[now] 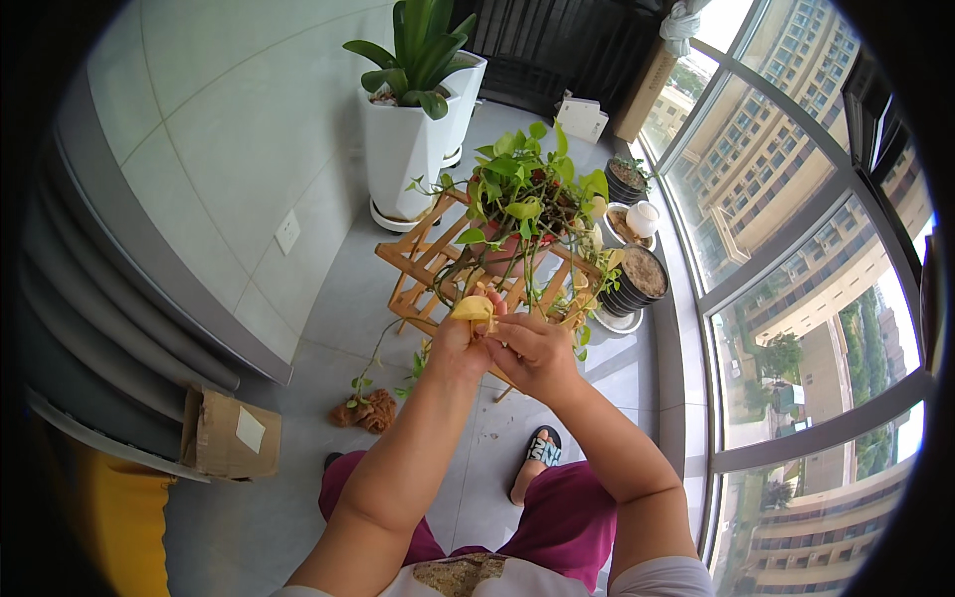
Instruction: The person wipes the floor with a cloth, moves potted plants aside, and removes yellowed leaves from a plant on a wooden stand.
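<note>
My left hand [461,345] is closed around yellowed leaves [473,307], which stick out above its fingers. My right hand [531,349] meets it, its thumb and fingertips pinched at the lower part of the same leaves. What lies inside either grip is partly hidden. Just beyond my hands a pothos plant [526,179] with green and some yellow leaves grows in a reddish pot [501,252]. The pot sits on a slatted wooden plant stand [403,257], and long bare vines trail over its sides.
White planters [406,160] stand behind the stand, left of centre. Along the window wall are black pots [634,280] and a small white pot [643,219]. A brown cloth-like bundle [365,412] lies on the floor. A cardboard box [233,434] is at the left.
</note>
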The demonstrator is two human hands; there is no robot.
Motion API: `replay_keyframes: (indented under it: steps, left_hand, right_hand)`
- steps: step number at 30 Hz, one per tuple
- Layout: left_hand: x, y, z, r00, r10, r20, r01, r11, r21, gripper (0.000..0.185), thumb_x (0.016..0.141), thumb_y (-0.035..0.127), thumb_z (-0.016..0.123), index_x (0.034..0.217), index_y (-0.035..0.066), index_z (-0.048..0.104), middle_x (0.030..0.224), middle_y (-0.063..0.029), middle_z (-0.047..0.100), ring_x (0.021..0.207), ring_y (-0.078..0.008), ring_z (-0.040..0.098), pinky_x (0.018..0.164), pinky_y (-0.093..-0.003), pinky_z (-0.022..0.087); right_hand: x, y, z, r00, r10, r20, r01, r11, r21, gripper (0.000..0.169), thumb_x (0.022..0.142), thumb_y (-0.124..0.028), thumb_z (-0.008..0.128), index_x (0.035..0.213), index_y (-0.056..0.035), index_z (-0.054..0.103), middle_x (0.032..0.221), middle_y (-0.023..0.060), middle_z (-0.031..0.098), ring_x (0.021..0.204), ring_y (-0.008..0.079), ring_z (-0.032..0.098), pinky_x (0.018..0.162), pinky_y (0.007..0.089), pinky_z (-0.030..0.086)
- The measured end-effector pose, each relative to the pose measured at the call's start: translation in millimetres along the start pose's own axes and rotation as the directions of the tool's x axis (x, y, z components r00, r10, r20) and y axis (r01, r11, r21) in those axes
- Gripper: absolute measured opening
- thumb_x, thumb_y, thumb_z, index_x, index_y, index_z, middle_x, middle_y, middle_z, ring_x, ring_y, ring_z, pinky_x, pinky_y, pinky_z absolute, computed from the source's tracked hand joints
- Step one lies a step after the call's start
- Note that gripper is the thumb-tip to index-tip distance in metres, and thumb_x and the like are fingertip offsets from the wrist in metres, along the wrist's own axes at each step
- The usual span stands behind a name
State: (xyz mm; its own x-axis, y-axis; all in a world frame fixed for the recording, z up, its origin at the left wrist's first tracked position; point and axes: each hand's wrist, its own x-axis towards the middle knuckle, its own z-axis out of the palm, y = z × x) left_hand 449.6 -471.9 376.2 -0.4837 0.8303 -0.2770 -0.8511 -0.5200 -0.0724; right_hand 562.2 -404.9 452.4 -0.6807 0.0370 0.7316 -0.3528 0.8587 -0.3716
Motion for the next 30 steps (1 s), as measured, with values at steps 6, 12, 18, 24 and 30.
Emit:
replay_keyframes:
  steps: [6, 12, 18, 24, 30]
  left_hand:
    - [-2.1, -2.0, -5.4, 1.000, -0.011, 0.023, 0.010, 0.999, 0.044, 0.009, 0.095, 0.016, 0.058, 0.097, 0.007, 0.061, 0.091, -0.0068, 0.062, 0.082, -0.0190, 0.062, 0.075, -0.0332, 0.057]
    - [-1.8, -7.3, -5.8, 0.999, -0.014, -0.029, 0.019, 0.983, 0.184, 0.011, 0.097, 0.019, 0.057, 0.100, 0.009, 0.061, 0.092, -0.0047, 0.062, 0.084, -0.0179, 0.061, 0.078, -0.0344, 0.056]
    - [2.1, -5.0, -14.0, 0.985, -0.112, 0.129, 0.089, 0.981, 0.173, 0.010, 0.097, 0.020, 0.056, 0.103, 0.011, 0.057, 0.092, -0.0027, 0.060, 0.083, -0.0169, 0.060, 0.077, -0.0347, 0.054]
    - [4.0, -1.9, -22.9, 0.968, -0.126, 0.218, 0.096, 0.985, 0.145, 0.007, 0.095, 0.017, 0.061, 0.097, 0.010, 0.060, 0.092, -0.0029, 0.060, 0.081, -0.0165, 0.060, 0.079, -0.0325, 0.053]
    - [7.3, 5.5, -24.4, 1.000, -0.012, 0.018, 0.010, 0.997, 0.076, 0.009, 0.092, 0.009, 0.064, 0.096, 0.003, 0.060, 0.089, -0.0055, 0.060, 0.077, -0.0162, 0.059, 0.071, -0.0269, 0.056]
  right_hand:
    - [0.7, -1.5, -5.3, 0.963, -0.088, 0.255, 0.202, 0.862, -0.464, 0.013, 0.073, -0.011, 0.069, 0.086, -0.0108, 0.070, 0.091, 0.0029, 0.055, 0.058, 0.0170, 0.059, 0.047, 0.0318, 0.049]
    - [1.5, -2.1, 7.0, 0.893, 0.116, 0.434, 0.212, 0.743, -0.635, 0.005, 0.073, -0.010, 0.063, 0.078, -0.0092, 0.064, 0.093, 0.0048, 0.051, 0.068, 0.0174, 0.063, 0.048, 0.0310, 0.050]
    - [3.9, -9.5, 2.3, 0.929, 0.136, 0.346, 0.104, 0.799, -0.593, 0.012, 0.071, -0.008, 0.064, 0.084, -0.0090, 0.063, 0.100, 0.0069, 0.053, 0.075, 0.0199, 0.064, 0.052, 0.0333, 0.053]
    - [-3.8, -7.7, 6.1, 0.943, 0.113, 0.313, 0.061, 0.865, -0.497, 0.023, 0.072, -0.006, 0.063, 0.095, -0.0092, 0.061, 0.104, 0.0056, 0.056, 0.075, 0.0206, 0.064, 0.052, 0.0319, 0.052]
    - [-14.7, -9.5, 7.1, 0.937, 0.039, 0.348, 0.132, 0.880, -0.455, 0.026, 0.072, -0.002, 0.061, 0.098, -0.0072, 0.058, 0.094, 0.0047, 0.062, 0.064, 0.0207, 0.064, 0.049, 0.0321, 0.050]
